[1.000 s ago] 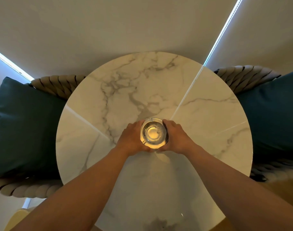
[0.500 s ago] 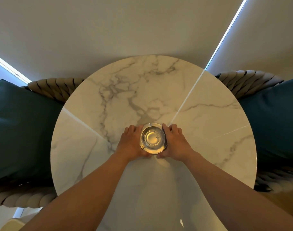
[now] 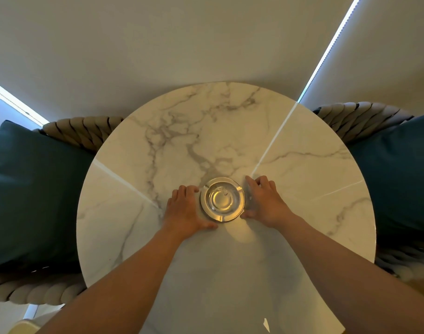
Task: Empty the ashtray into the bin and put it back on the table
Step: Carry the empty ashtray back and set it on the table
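A round clear glass ashtray (image 3: 222,200) stands flat on the round white marble table (image 3: 302,165), near its middle. Only a few dark specks show in its bowl. My left hand (image 3: 185,210) rests on the table right against the ashtray's left rim, fingers loosely spread. My right hand (image 3: 266,201) is on the right side, fingers apart, with a narrow gap to the rim except near the thumb. Neither hand grips the ashtray. No bin is in view.
Two woven rope chairs with dark teal cushions flank the table, one on the left (image 3: 25,189) and one on the right (image 3: 399,177). Pale blinds (image 3: 206,44) hang behind the table. A small white scrap (image 3: 266,324) lies at the table's near edge.
The ashtray has come down flat onto the table. Both hands have let go of it and drawn apart, the right one farther.
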`<action>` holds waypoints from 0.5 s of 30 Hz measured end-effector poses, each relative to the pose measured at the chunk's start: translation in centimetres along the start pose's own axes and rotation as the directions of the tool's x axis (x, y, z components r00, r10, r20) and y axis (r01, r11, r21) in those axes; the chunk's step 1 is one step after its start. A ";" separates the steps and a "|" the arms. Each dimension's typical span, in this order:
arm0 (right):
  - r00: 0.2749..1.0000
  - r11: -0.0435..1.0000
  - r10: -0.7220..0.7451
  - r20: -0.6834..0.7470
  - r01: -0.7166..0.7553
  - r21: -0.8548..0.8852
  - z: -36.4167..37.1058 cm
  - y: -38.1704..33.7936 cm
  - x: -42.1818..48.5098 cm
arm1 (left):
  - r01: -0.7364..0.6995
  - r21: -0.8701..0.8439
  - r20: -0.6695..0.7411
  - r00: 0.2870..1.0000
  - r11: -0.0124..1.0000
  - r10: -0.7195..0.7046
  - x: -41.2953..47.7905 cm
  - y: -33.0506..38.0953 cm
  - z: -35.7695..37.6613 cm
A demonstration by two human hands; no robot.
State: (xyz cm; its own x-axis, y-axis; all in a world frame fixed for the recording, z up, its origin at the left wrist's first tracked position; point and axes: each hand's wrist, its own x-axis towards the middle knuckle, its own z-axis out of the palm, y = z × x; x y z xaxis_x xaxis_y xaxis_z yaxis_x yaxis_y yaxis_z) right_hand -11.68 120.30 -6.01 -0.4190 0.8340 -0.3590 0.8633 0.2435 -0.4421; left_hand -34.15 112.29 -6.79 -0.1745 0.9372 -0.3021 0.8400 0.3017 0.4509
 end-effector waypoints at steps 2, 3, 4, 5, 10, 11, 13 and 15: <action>1.000 1.000 0.005 0.010 -0.005 -0.007 0.0 0.2 0.0 | -0.007 0.008 -0.001 1.000 1.000 0.007 0.2 0.0 0.0; 1.000 1.000 -0.001 0.015 0.001 0.003 0.1 0.2 -0.1 | -0.020 0.012 -0.001 1.000 1.000 0.020 0.2 0.0 0.0; 1.000 1.000 -0.010 0.015 0.010 0.014 0.2 0.2 -0.2 | -0.035 0.016 -0.001 0.999 0.999 0.035 0.3 0.1 0.1; 1.000 0.999 -0.020 0.010 0.020 0.026 0.3 0.1 -0.2 | -0.050 0.018 0.001 0.999 0.999 0.050 0.4 0.2 0.2; 0.999 0.996 -0.042 -0.021 0.044 0.077 0.9 -0.5 -0.1 | -0.099 0.008 0.005 0.995 0.995 0.099 0.9 0.5 0.6; 0.999 0.996 -0.039 -0.030 0.041 0.078 1.0 -0.5 -0.1 | -0.107 0.011 0.008 0.994 0.994 0.107 1.1 0.5 0.5; 0.998 0.997 -0.032 -0.047 0.035 0.072 1.1 -0.5 -0.1 | -0.118 0.018 0.019 0.993 0.993 0.118 1.5 0.5 0.4; 0.998 0.998 -0.025 -0.051 0.028 0.063 1.2 -0.5 -0.1 | -0.130 0.026 0.028 0.991 0.991 0.130 1.9 0.4 0.3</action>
State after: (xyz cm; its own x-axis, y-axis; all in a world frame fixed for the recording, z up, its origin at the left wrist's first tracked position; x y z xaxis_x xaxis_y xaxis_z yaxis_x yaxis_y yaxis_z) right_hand -12.41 119.49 -6.72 -0.4253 0.8519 -0.3056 0.8320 0.2351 -0.5025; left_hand -33.99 114.13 -7.41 -0.0496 0.9631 -0.2644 0.8689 0.1721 0.4641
